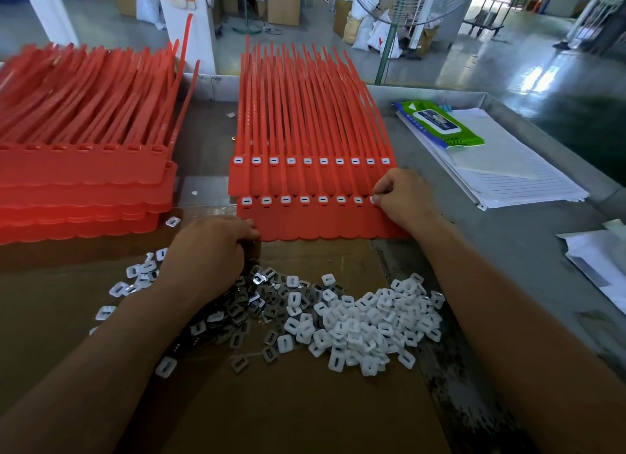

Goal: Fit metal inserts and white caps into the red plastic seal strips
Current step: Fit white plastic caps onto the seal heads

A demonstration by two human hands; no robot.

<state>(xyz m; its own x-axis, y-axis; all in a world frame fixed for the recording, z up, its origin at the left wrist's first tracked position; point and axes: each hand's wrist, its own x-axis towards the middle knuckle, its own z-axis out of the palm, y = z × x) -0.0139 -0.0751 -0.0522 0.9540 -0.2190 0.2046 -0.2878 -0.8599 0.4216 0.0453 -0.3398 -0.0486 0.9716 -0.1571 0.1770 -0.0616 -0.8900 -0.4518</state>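
Two sheets of joined red seal strips lie stacked at the centre. The front sheet [315,223] shows a row of white caps [284,200] in its heads, and so does the rear sheet [305,179]. My right hand [404,199] pinches a white cap [373,199] at the front sheet's right end. My left hand [206,253] rests with curled fingers at the front sheet's left corner, above a heap of metal inserts [244,304]; what it holds is hidden. A pile of loose white caps [369,321] lies on the cardboard [305,403].
A thick stack of red strip sheets [81,182] with no caps fills the left. Lined paper sheets [508,169] and a green wipes pack [440,125] lie at the right, more white paper [599,260] at the far right edge. A raised metal rim [528,121] borders the table.
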